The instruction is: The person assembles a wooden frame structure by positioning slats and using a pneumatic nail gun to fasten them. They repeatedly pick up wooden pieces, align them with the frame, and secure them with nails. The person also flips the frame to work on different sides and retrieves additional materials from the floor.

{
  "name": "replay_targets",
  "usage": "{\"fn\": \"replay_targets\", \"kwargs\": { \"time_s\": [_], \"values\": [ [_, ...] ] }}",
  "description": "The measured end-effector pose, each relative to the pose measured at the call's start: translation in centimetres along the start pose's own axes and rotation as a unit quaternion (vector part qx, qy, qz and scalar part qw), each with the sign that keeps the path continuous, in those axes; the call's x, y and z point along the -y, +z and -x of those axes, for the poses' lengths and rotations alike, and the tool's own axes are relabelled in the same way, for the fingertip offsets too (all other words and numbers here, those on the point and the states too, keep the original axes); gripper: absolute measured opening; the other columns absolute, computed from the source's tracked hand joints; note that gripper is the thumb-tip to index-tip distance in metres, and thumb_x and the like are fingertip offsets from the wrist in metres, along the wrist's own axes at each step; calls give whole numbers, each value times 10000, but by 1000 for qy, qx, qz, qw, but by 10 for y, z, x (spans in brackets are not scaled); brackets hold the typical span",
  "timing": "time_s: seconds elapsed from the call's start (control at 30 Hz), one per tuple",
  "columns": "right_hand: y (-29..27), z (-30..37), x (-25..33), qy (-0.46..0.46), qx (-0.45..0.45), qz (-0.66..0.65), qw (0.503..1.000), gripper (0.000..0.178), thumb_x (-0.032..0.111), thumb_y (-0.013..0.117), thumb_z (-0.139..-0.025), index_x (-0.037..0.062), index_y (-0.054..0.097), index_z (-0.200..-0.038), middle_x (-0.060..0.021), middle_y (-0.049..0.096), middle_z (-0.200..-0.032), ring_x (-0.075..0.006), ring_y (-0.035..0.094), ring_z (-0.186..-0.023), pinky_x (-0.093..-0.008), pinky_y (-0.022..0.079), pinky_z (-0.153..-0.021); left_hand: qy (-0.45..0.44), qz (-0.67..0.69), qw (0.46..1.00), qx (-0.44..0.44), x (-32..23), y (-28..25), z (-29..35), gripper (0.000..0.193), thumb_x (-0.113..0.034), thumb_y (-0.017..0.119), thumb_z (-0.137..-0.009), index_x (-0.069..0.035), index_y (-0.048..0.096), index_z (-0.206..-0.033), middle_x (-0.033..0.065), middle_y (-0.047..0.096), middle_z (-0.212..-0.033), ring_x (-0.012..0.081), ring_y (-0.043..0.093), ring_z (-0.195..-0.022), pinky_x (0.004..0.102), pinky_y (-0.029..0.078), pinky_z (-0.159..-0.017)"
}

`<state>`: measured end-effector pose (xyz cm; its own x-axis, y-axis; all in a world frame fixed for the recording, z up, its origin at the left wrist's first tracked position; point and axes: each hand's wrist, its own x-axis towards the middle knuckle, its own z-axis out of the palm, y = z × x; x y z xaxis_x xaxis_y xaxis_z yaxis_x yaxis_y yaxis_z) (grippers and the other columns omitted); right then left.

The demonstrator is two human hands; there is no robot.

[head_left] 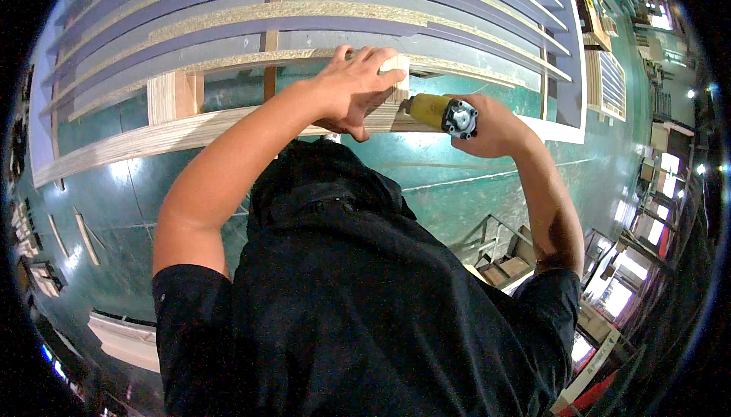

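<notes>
A long slatted wooden frame (228, 13) lies across the upper part of the view, its slats running left to right. My left hand (350, 93) is over its near rail (129, 145), fingers curved around a short pale wood block (400, 88) set between the rail and the nearest slat; the thumb reaches down over the rail's near side. My right hand (493, 129) grips a yellow nail gun (431, 110) with a round metal cap. The nail gun's nose points left, close against the block; whether it touches cannot be made out.
Another short wood block (173, 97) sits between rail and slat farther left. Wood strips (86, 236) lie on the green floor (137, 196). A rack with boards (506, 257) stands behind my right arm, and a smaller slatted panel (607, 86) is at the right.
</notes>
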<state>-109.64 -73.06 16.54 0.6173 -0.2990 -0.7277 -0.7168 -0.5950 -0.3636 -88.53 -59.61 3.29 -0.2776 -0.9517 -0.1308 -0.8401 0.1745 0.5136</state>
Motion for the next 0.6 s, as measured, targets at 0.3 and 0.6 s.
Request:
{"fn": "replay_targets", "kwargs": {
  "time_s": [0.3,0.6],
  "values": [
    [146,54,-85,53,-7,-263,963,598,113,807,-726,79,628,-1296,-120,724,-1117,-227,672,-1006,-377,539,-912,16,-42,999,-20,8,1,2,1193,-573,914,-516,-148,419,-1515,191,294,-1592,408,311,-1457,611,254,-1142],
    [536,127,-93,379,-191,-675,603,180,81,730,-878,-1,616,-990,-93,663,-787,-190,653,-647,-376,520,-602,-9,-46,998,36,-20,-30,-42,677,-483,777,-786,-76,571,-1286,163,577,-1284,352,565,-1213,522,418,-1015]
  ]
}}
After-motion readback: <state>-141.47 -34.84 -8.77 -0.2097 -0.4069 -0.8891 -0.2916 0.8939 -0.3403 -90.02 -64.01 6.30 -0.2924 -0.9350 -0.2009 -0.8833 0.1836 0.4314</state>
